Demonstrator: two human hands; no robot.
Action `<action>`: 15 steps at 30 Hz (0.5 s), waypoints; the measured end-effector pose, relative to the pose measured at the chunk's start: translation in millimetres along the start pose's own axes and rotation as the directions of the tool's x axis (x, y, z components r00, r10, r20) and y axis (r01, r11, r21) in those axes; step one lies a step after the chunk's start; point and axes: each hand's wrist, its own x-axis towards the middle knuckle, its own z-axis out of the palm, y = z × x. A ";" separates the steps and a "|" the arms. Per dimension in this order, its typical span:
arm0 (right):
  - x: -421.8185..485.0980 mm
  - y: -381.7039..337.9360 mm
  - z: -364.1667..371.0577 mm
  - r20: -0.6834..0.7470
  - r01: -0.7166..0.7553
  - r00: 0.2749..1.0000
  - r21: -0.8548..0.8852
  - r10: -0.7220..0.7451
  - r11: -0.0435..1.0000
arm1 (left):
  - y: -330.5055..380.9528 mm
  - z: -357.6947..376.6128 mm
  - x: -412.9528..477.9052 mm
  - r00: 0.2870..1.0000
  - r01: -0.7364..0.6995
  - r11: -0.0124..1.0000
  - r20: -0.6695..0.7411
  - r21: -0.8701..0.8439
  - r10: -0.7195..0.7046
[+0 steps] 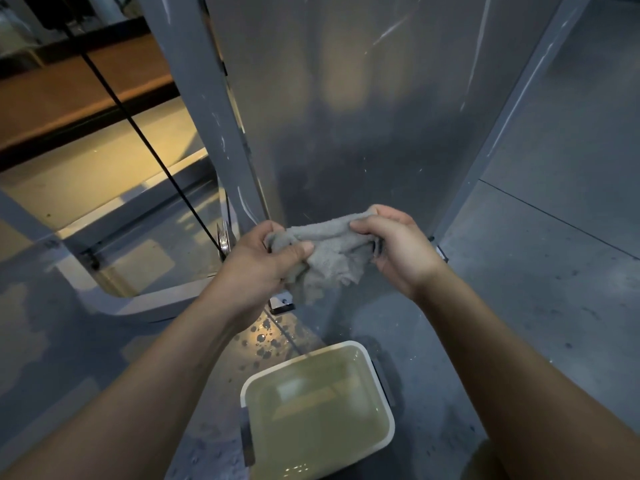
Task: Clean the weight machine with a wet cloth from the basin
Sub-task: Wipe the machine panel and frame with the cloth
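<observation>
Both hands hold a grey cloth (327, 254) stretched between them, above the floor in front of the machine's grey panel (363, 116). Left hand (263, 261) has fingers and thumb curled round the cloth's left end, bunching it. Right hand (398, 247) pinches the right end, fingers curled over it. Loose cloth hangs down in the middle. Basin (389, 415) sits on the floor below the hands, near the panel's base, filled with murky yellowish water. Water drops (265, 337) on floor between basin and machine. Black cable (138, 133) runs diagonally at left.
</observation>
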 end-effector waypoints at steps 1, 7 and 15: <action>-0.1 -1.7 -0.9 -0.006 -0.008 1.000 0.070 0.009 0.998 | -2.0 -1.0 2.6 1.000 0.013 1.000 -0.009 0.027 -0.013; 3.6 0.2 -5.1 -0.052 -0.016 0.999 -0.081 0.012 0.997 | -4.2 -7.7 5.1 0.986 0.161 0.977 0.019 0.138 -0.165; 8.3 3.6 -0.3 -0.003 0.015 1.000 -0.086 -0.015 0.996 | -2.9 -9.5 7.3 0.957 0.278 0.960 0.083 0.024 -0.279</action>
